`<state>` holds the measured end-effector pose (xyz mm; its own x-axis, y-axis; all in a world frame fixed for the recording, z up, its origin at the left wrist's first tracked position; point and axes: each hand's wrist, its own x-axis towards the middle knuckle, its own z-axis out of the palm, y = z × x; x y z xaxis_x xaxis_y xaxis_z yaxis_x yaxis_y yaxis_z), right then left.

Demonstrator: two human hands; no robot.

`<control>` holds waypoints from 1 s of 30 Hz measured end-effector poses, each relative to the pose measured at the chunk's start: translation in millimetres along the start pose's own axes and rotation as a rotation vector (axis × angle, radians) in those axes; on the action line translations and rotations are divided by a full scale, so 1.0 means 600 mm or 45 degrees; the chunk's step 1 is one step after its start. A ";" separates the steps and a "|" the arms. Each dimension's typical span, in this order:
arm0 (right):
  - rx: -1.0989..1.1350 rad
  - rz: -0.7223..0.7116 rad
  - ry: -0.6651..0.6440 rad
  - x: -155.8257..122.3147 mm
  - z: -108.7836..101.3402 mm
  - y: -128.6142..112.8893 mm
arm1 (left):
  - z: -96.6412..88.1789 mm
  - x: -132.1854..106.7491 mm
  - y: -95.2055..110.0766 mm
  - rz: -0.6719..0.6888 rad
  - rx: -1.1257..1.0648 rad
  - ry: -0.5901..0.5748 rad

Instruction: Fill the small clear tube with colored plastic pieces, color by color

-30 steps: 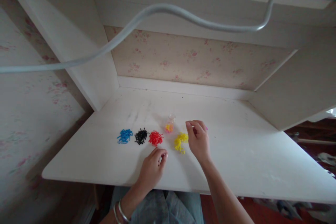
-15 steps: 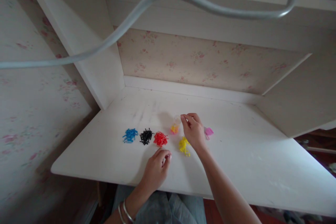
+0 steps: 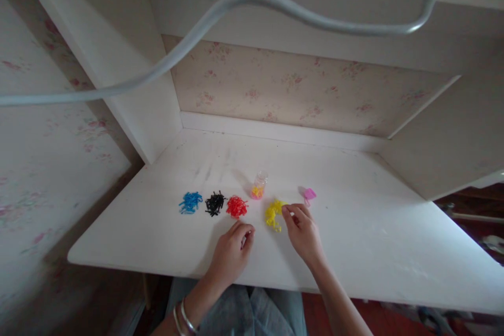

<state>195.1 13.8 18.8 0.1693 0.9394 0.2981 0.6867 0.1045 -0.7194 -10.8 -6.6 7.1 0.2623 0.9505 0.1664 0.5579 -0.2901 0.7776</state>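
Observation:
Small heaps of plastic bits lie in a row on the white desk [image 3: 366, 241]: blue [image 3: 190, 202], black [image 3: 214, 203], red [image 3: 237, 206] and yellow [image 3: 272, 213]. Behind them stands a small clear bottle [image 3: 259, 185] with orange and yellow bits in its bottom. A pink lid [image 3: 309, 195] lies to its right. My right hand [image 3: 302, 231] rests beside the yellow heap, its fingertips pinched at the heap's right edge. My left hand [image 3: 232, 249] lies on the desk just below the red heap, fingers curled under, with bangles on the wrist.
The desk sits in a white alcove with floral wallpaper at the back and side panels left and right. A grey cable [image 3: 252, 2] hangs across the top of the view. My lap in grey cloth [image 3: 244, 315] shows below the desk's front edge.
My right hand has come back from the bottle, down to the right edge of the yellow heap. The bottle and pink lid now show fully. My left hand has stayed put.

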 end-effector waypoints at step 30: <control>-0.245 -0.043 -0.176 -0.067 0.002 0.034 | 0.040 0.069 0.038 0.020 0.531 -0.036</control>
<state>201.3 -21.3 -8.4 0.0544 0.9736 0.2217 0.8145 0.0852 -0.5739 31.6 23.5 17.0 0.2920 0.9438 0.1549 0.8229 -0.3305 0.4621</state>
